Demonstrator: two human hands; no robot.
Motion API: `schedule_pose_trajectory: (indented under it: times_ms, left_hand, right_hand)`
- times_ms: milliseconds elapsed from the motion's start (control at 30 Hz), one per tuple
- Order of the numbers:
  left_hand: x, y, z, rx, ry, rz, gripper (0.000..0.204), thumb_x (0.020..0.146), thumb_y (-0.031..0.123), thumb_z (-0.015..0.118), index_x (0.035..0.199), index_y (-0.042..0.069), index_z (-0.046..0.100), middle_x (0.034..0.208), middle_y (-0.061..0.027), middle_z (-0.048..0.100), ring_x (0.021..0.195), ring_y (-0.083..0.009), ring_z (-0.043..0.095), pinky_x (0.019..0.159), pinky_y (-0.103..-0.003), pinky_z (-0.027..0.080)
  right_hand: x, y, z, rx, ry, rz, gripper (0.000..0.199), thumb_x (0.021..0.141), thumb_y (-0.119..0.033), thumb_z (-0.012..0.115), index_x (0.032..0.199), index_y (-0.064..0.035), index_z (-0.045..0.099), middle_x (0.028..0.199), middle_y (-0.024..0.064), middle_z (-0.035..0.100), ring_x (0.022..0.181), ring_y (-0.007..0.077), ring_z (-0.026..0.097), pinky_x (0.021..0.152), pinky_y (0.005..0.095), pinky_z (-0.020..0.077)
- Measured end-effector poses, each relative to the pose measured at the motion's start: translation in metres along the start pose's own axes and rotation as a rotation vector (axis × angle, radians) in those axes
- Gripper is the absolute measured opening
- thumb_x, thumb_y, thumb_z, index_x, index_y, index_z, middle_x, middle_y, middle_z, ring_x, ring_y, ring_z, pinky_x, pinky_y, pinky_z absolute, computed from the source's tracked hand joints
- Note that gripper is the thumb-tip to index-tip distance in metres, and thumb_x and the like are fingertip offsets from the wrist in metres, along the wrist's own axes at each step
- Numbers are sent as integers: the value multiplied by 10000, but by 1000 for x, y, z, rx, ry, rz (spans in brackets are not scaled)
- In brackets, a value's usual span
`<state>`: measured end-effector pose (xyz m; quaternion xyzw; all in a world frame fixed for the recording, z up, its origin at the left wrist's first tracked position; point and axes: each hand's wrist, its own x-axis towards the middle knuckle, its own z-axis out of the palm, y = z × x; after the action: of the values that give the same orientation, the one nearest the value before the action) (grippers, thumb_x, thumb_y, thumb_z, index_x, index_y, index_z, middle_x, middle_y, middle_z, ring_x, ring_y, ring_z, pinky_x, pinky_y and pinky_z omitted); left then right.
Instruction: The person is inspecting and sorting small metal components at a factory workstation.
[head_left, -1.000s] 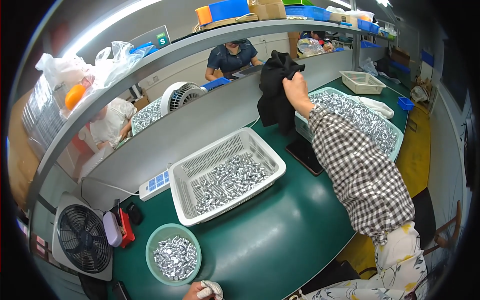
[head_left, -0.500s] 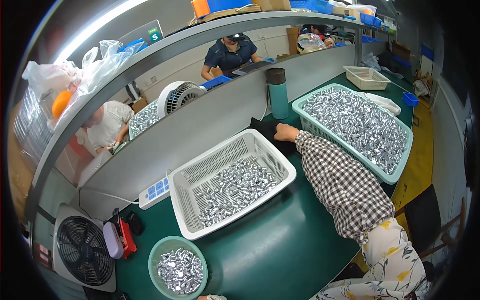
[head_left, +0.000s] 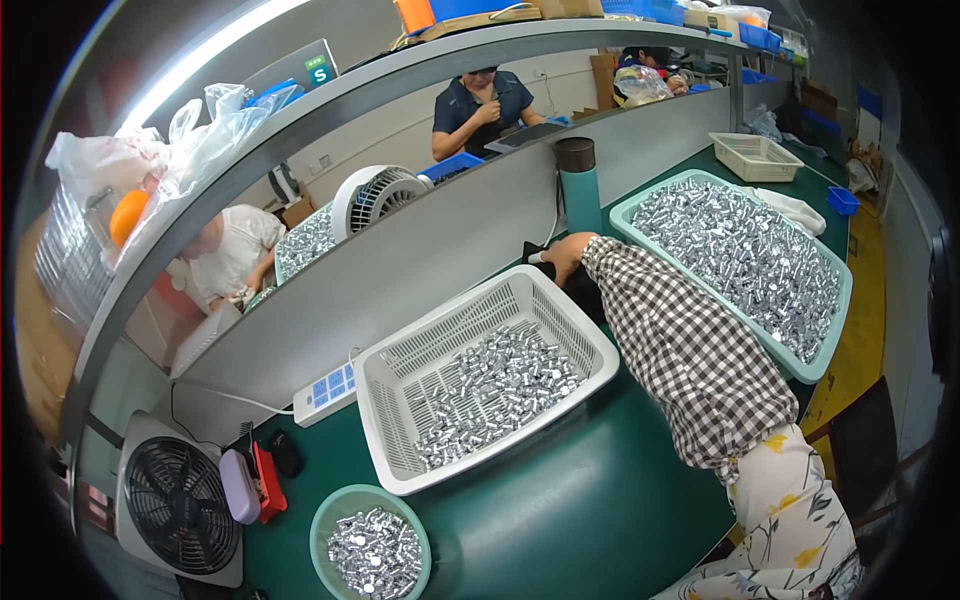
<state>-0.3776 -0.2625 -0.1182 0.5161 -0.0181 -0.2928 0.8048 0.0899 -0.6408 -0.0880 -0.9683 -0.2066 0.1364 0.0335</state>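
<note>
The right hand (head_left: 565, 255) is reaching across the green bench, its checked sleeve (head_left: 690, 350) stretched out, and is pressing down on a black cloth-like item (head_left: 585, 290) lying at the foot of the grey partition (head_left: 440, 250), between the white slotted basket (head_left: 480, 375) and the large teal tray (head_left: 820, 360). The fingers are curling down onto the dark item, but whether they are actually pinching it cannot be told from this angle. The left hand is not showing in the picture. A teal flask with a dark cap (head_left: 578, 185) is standing just beside the hand, so judging by the closeness, the wrist is best kept low and drawn straight back to avoid tipping it. Both the basket and the tray are holding small silvery metal parts, as is a round teal bowl (head_left: 335, 515) near the lower edge; the sleeve is passing close over the basket's corner, so lifting the forearm slightly seems wise.
</note>
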Motion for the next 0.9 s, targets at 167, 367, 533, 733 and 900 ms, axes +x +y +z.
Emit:
schedule_pose_trajectory:
  times_ms: [167,367,533,733,900]
  left_hand:
    - [1,-4,1,-8,-2,-1,221,859,173,517,810,-35,573,734,-148,550,524,-183,497,497,-261,412]
    - [-3,21,2,15,-17,27,232,852,189,529,809,-35,574,730,-150,551,520,-184,496,484,-261,413]
    - [-5,42,-8,36,-60,59,240,847,202,540,812,-32,573,728,-154,551,527,-187,499,473,-263,418]
    - [-18,57,-30,-32,-71,139,271,841,231,562,883,-37,564,738,-160,555,537,-209,511,470,-260,428]
    - [-31,99,-38,-51,-27,157,296,844,259,568,904,-30,549,742,-164,558,556,-233,524,468,-292,446]
  right_hand:
    - [8,11,46,78,150,72,699,630,-387,730,1216,-81,502,1094,207,572,1017,310,556,864,375,441]
    - [18,18,32,230,462,226,558,706,-383,678,1154,-70,561,1011,214,601,891,321,600,812,372,467]
    - [-10,8,-18,344,369,211,488,710,-359,678,1068,-35,607,959,199,627,913,307,607,801,372,481]
    - [-80,-38,-83,333,63,232,413,778,-325,619,1054,-18,605,908,164,620,741,227,613,575,339,507]
    - [-89,-58,-97,105,-129,293,341,810,-251,574,1043,-3,593,980,177,613,751,278,619,624,364,506]
